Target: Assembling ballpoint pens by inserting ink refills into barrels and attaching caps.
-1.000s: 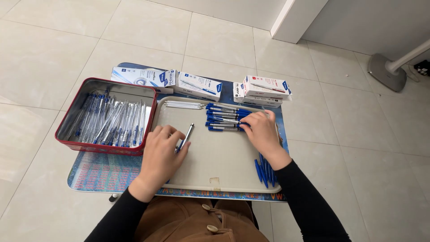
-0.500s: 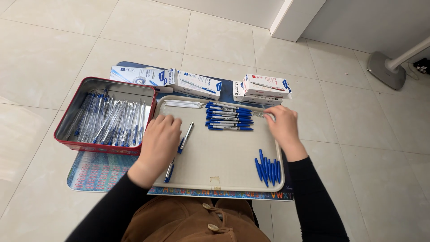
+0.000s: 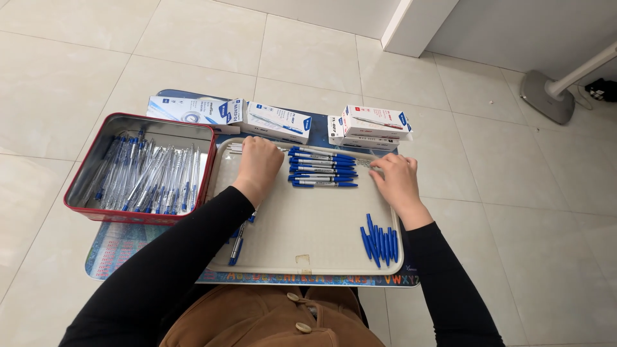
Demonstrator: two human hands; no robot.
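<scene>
Head view: left hand (image 3: 258,164) and right hand (image 3: 396,180) flank the row of blue pens (image 3: 321,170) on the beige tray (image 3: 308,241), both resting loosely, holding nothing. Squaring that row well likely means even pressure from both ends.

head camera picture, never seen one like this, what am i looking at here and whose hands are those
The camera sits on a person's head and looks down, so both hands are that person's own, in black sleeves. A beige tray lies on a small table. The left hand rests at the tray's far left; the right hand rests on its far right side. Neither clearly holds anything. Between them lies a row of blue pens. Blue caps lie near the right corner, a single pen at the left edge. A red tin of pens stands left; white boxes line the back.
</scene>
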